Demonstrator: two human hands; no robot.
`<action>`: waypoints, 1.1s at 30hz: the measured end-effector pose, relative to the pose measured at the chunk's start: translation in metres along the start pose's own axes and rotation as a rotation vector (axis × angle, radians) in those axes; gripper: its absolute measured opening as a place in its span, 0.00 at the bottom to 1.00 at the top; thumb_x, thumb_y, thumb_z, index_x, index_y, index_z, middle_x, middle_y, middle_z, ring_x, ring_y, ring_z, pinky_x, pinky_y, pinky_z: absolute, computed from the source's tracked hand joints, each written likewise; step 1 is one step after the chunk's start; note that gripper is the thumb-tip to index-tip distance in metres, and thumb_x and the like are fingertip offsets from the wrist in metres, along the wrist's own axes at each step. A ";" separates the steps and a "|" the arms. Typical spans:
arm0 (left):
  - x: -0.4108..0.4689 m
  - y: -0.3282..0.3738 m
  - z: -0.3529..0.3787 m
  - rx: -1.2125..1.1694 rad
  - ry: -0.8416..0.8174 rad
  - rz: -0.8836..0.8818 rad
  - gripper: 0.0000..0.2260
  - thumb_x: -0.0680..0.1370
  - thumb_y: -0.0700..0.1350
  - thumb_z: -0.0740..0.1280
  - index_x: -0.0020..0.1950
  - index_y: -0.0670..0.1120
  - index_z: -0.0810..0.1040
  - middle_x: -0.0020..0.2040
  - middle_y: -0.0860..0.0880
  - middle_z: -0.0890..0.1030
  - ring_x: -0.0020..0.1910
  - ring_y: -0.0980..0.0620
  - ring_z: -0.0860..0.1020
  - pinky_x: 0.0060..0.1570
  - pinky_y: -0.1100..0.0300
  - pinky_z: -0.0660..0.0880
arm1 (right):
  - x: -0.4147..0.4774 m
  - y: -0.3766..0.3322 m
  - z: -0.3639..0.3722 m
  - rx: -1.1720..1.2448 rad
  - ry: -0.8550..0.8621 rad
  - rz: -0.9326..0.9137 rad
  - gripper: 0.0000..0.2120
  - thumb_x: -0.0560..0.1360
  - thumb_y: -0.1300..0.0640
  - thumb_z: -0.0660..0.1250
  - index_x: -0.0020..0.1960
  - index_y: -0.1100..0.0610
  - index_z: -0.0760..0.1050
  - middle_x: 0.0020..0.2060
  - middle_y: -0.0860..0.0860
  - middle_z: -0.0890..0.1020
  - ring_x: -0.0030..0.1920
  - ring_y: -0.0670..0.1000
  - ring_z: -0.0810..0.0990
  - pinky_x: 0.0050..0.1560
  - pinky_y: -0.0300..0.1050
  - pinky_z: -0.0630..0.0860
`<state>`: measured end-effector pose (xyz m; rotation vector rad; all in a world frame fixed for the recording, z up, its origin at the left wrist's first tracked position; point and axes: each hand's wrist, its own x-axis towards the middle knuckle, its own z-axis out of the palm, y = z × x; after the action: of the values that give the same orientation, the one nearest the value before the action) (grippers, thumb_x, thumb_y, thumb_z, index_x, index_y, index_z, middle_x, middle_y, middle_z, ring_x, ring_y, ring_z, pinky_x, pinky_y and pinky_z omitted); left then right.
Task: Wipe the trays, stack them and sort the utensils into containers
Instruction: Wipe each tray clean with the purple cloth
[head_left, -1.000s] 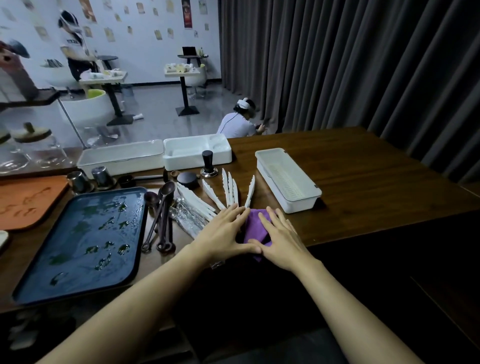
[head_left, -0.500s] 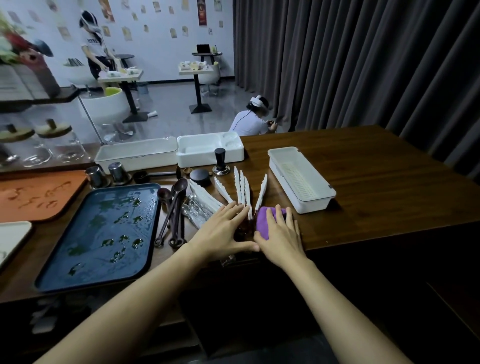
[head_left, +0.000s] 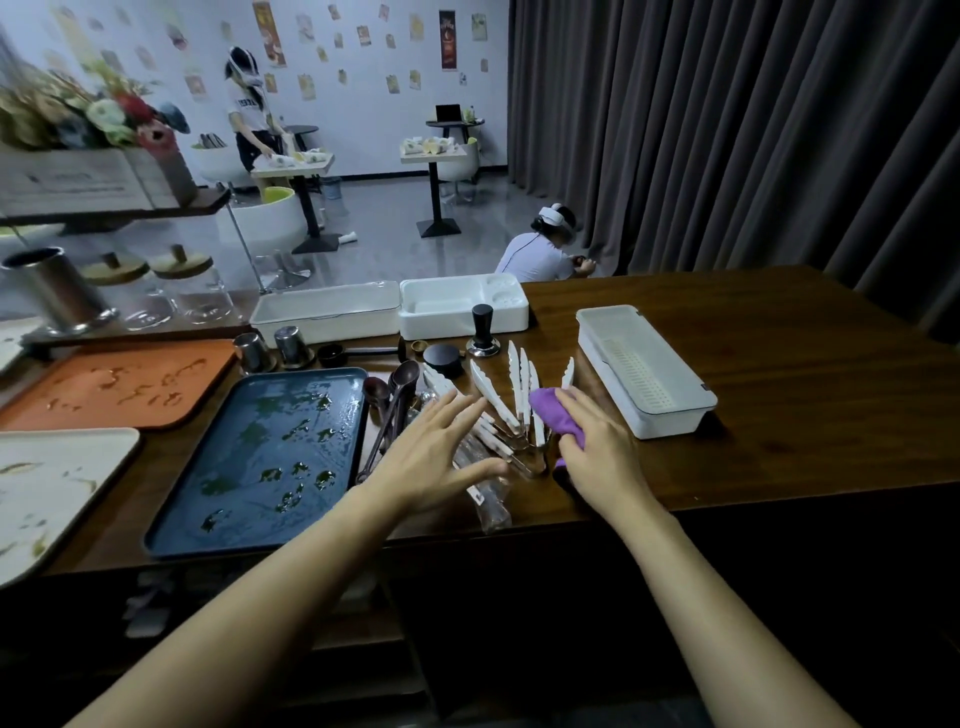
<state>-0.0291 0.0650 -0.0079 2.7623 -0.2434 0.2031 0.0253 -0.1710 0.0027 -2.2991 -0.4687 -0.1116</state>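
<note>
Right hand apparently gripping purple cloth, left hand spread above white tongs

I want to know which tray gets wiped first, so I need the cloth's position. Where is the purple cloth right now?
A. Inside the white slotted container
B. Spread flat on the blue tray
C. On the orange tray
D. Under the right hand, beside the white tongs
D: the purple cloth lies under the right hand on the wooden table, beside the white tongs, not on any tray.

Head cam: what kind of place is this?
Likely a mock café set up for recording: coffee tamper and soiled serving trays on a wooden counter, small bistro tables behind, other people wearing head-mounted rigs.
</note>
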 end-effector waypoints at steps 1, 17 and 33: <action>-0.005 -0.005 -0.006 -0.021 0.038 -0.026 0.44 0.74 0.79 0.51 0.83 0.54 0.57 0.82 0.54 0.58 0.82 0.55 0.48 0.81 0.50 0.49 | 0.002 -0.014 0.004 0.034 -0.021 -0.037 0.28 0.80 0.65 0.62 0.78 0.51 0.65 0.77 0.47 0.65 0.77 0.48 0.63 0.75 0.41 0.59; -0.209 -0.187 -0.131 -0.804 0.536 -0.551 0.16 0.79 0.48 0.72 0.66 0.56 0.76 0.43 0.50 0.86 0.43 0.55 0.84 0.44 0.55 0.82 | -0.019 -0.290 0.262 0.153 -0.389 -0.487 0.31 0.80 0.65 0.63 0.80 0.49 0.60 0.80 0.51 0.59 0.80 0.52 0.54 0.78 0.52 0.57; -0.343 -0.337 -0.219 -1.133 0.716 -0.663 0.16 0.84 0.37 0.63 0.64 0.55 0.80 0.62 0.43 0.83 0.50 0.48 0.85 0.48 0.53 0.83 | -0.022 -0.433 0.394 0.844 -0.910 -0.206 0.29 0.69 0.47 0.77 0.69 0.42 0.76 0.69 0.45 0.77 0.70 0.46 0.74 0.72 0.55 0.70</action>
<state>-0.3223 0.5034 0.0215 1.4042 0.5666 0.6099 -0.1782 0.3784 0.0176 -1.3491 -0.9729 0.8956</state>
